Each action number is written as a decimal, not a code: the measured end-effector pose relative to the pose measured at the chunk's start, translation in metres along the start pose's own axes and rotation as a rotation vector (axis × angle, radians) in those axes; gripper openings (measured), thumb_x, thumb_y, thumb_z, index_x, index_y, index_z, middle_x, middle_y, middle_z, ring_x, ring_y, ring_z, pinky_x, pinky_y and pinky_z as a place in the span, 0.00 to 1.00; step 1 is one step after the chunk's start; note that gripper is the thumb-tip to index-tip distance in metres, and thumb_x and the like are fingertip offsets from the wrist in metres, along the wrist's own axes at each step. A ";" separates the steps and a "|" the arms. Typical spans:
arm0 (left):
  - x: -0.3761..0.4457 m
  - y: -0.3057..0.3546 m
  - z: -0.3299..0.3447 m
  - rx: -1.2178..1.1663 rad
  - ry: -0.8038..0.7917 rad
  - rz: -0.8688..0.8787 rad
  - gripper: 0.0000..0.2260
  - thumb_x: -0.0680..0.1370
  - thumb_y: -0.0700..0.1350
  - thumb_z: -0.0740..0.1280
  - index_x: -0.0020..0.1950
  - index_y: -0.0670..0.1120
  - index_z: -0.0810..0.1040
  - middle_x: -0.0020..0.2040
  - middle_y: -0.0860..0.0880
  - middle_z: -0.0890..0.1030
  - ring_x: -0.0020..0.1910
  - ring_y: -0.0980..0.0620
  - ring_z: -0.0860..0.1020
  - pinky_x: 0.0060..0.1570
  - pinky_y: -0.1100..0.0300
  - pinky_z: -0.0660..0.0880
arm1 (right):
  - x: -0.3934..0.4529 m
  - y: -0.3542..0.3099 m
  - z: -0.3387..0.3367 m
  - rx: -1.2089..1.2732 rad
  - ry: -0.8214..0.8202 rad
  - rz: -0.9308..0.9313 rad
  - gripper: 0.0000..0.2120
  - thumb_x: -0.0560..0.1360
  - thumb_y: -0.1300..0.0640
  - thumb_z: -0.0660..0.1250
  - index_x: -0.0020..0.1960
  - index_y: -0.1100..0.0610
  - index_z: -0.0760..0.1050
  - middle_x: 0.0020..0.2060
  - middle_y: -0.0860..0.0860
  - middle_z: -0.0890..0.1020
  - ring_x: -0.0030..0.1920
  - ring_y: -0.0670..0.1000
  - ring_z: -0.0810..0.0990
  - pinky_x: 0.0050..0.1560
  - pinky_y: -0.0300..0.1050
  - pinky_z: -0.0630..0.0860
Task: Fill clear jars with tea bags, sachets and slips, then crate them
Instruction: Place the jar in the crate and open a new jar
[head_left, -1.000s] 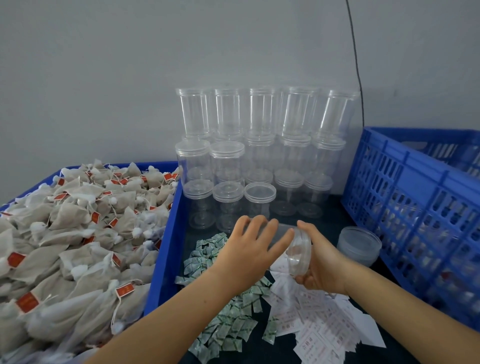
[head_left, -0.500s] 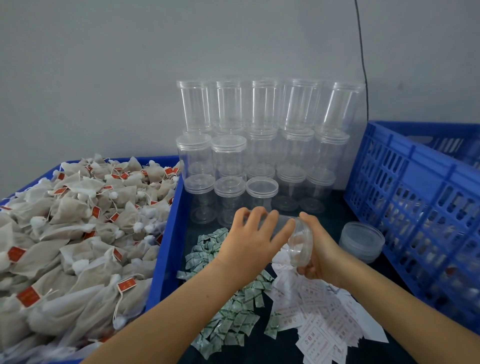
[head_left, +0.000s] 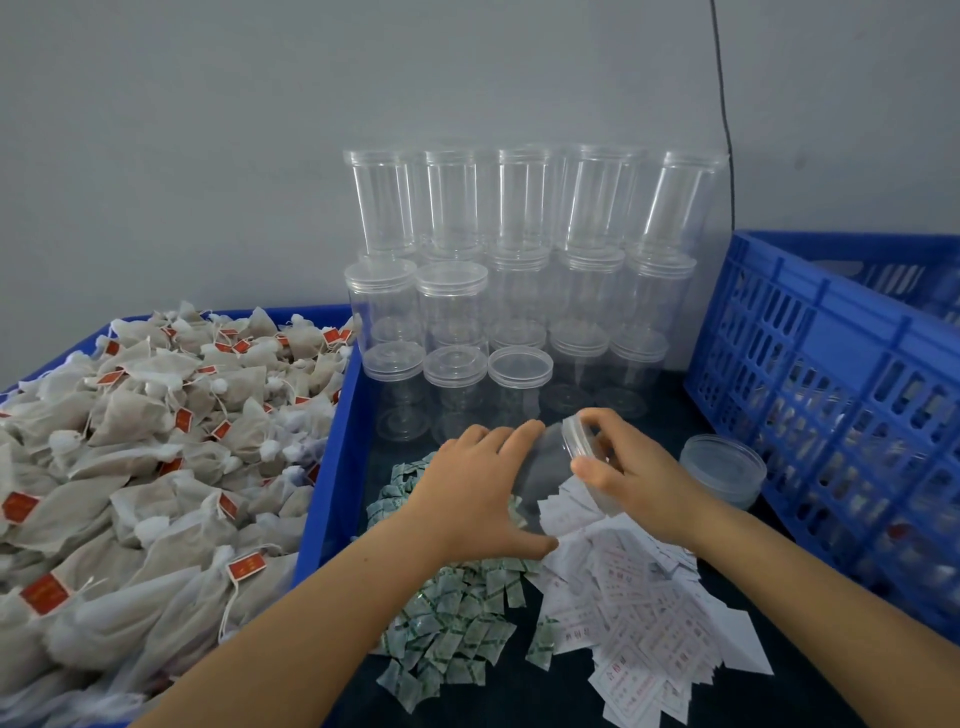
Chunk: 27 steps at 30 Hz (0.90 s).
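Note:
A clear jar lies tilted on its side between my hands, above the dark table. My left hand wraps round the jar's body. My right hand grips the jar's lid with curled fingers and thumb. The lid looks slightly cocked on the mouth. Green-white sachets lie in a heap below my left hand. White printed slips lie scattered below my right hand. Tea bags with red tags fill the blue bin on the left.
Stacked empty clear jars stand against the grey wall. A stack of loose lids sits right of my right hand. A blue slatted crate holding filled jars stands at the right. The tea bin's blue wall borders the work area.
The jar has tilted further, with its lid end raised. My right hand has shifted up round the lid and turned it. My left hand keeps its hold on the body.

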<state>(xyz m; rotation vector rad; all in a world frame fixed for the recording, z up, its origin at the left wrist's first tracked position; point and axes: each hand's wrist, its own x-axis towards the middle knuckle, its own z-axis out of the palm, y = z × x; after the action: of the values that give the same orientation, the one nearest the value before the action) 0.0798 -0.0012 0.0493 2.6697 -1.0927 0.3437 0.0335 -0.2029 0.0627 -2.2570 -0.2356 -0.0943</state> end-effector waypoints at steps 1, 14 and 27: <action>0.000 -0.002 -0.001 -0.084 -0.044 0.002 0.45 0.64 0.68 0.69 0.75 0.54 0.53 0.65 0.56 0.70 0.61 0.52 0.68 0.58 0.58 0.67 | -0.002 0.000 -0.002 -0.044 -0.022 -0.030 0.19 0.67 0.33 0.60 0.57 0.35 0.66 0.51 0.38 0.74 0.49 0.33 0.75 0.43 0.31 0.71; -0.004 -0.021 -0.005 -0.397 -0.387 0.020 0.45 0.64 0.62 0.75 0.75 0.59 0.54 0.65 0.60 0.69 0.59 0.62 0.65 0.59 0.64 0.64 | -0.012 0.012 -0.021 -0.418 -0.370 -0.301 0.42 0.67 0.39 0.71 0.65 0.21 0.43 0.69 0.28 0.53 0.65 0.38 0.68 0.62 0.42 0.74; -0.005 -0.021 -0.006 -0.436 -0.373 -0.005 0.46 0.64 0.63 0.76 0.75 0.60 0.53 0.62 0.62 0.67 0.60 0.62 0.65 0.61 0.62 0.65 | -0.010 0.021 -0.016 -0.718 -0.113 -0.713 0.54 0.60 0.52 0.85 0.75 0.46 0.53 0.78 0.50 0.51 0.76 0.48 0.57 0.69 0.45 0.63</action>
<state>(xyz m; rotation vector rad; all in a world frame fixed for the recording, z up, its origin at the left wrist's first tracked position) 0.0909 0.0183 0.0508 2.3867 -1.1020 -0.3708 0.0278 -0.2299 0.0561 -2.7620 -1.2243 -0.4916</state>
